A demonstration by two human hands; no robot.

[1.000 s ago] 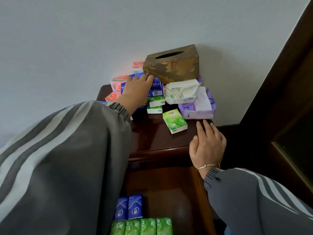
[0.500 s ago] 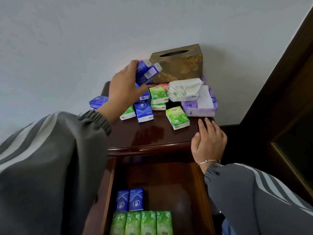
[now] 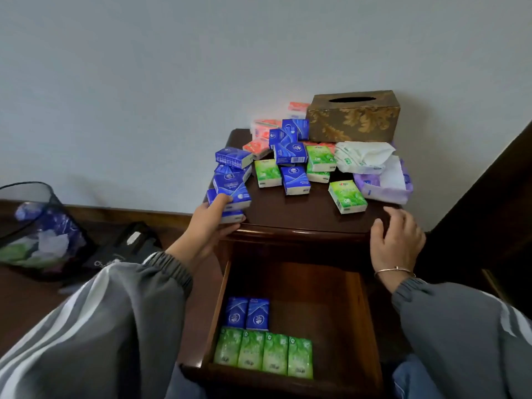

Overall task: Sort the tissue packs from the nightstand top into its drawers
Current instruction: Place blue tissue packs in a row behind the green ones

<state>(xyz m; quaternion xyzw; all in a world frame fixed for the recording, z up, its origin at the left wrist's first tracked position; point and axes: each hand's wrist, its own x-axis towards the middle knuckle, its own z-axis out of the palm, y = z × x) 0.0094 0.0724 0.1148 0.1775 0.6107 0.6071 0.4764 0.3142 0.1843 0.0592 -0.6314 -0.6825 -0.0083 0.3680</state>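
Observation:
Small tissue packs in blue (image 3: 290,152), green (image 3: 347,196) and red (image 3: 264,128) lie jumbled on the dark wooden nightstand top (image 3: 293,214). My left hand (image 3: 210,226) is at the top's left front corner, thumb above and fingers below a small stack of blue packs (image 3: 231,191) that overhangs the edge. My right hand (image 3: 397,240) rests flat on the right front edge, fingers apart, holding nothing. Below, the open drawer (image 3: 371,326) holds two blue packs (image 3: 249,313) behind a row of several green packs (image 3: 263,352).
A gold patterned tissue box (image 3: 354,116) stands at the back right against the wall. In front of it lie an opened white tissue pack (image 3: 362,156) and a purple one (image 3: 383,182). A mesh waste bin (image 3: 37,228) and a black bag (image 3: 126,246) sit on the floor, left.
My left hand has come down from near the gold box, where it held a blue pack, to the left front corner and now grips a stack of blue packs. The right hand stayed put.

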